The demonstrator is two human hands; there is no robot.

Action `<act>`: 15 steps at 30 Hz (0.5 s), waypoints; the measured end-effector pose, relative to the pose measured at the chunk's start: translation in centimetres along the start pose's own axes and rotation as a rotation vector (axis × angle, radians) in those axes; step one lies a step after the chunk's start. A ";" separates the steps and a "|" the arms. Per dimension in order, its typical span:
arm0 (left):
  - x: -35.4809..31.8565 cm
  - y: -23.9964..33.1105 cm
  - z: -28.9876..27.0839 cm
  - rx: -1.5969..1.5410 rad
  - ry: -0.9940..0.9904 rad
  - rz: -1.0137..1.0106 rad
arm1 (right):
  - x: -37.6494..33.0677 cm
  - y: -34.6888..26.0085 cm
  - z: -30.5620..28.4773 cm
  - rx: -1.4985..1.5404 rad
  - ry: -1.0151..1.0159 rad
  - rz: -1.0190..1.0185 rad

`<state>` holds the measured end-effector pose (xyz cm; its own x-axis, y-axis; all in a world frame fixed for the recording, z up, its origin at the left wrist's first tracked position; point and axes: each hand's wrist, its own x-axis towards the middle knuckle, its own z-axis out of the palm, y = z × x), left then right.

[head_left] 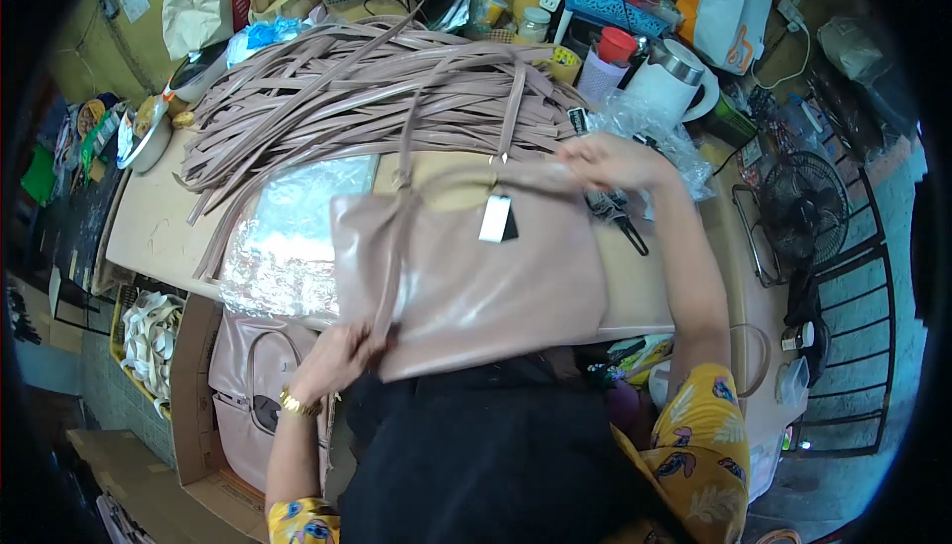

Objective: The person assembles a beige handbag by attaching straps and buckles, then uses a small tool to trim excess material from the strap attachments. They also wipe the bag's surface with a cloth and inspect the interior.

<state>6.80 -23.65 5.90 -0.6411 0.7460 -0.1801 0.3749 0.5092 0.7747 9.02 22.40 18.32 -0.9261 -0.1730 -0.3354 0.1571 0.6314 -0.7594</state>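
A dusty-pink handbag (496, 276) lies tilted across the front edge of the table, against my lap. Its long strap (404, 147) runs up from the top, and a second strap end hangs down over the left side. White and black tags (495, 219) dangle below its top edge. My left hand (332, 361), with a gold bracelet at the wrist, is closed on the bag's lower left corner. At the upper right corner, my right hand (620, 162) pinches the top of the bag; its fingertips are slightly blurred.
A heap of pink strips (367, 98) covers the back of the table (149, 227). Clear plastic sleeves (288, 237) lie left of the bag. Another pink bag (253, 385) sits in a cardboard box (198, 385). A white kettle (674, 78) and fan (805, 212) stand right.
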 end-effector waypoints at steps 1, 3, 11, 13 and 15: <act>-2.2 -0.5 -0.6 -0.096 -0.088 -0.055 | -2.4 -2.4 0.5 -0.077 -0.026 0.028; -6.0 -3.5 -2.6 -0.286 -0.122 -0.190 | -5.9 -3.4 -0.7 -0.090 0.013 0.023; -6.0 -4.4 -6.7 -0.918 0.173 -0.122 | -4.0 6.4 -6.5 0.303 0.313 0.058; -4.6 -2.0 -5.5 -1.040 0.150 -0.098 | -2.0 7.7 -4.9 0.101 0.665 0.065; -4.3 -1.4 -4.0 -1.167 0.170 -0.098 | -0.3 4.1 -0.7 -0.585 1.011 -0.243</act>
<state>6.33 -29.32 7.99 -0.7469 0.6140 -0.2551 -0.4628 -0.2045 0.8626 9.71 25.60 15.70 -0.8015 0.1730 0.5724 0.0034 0.9585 -0.2850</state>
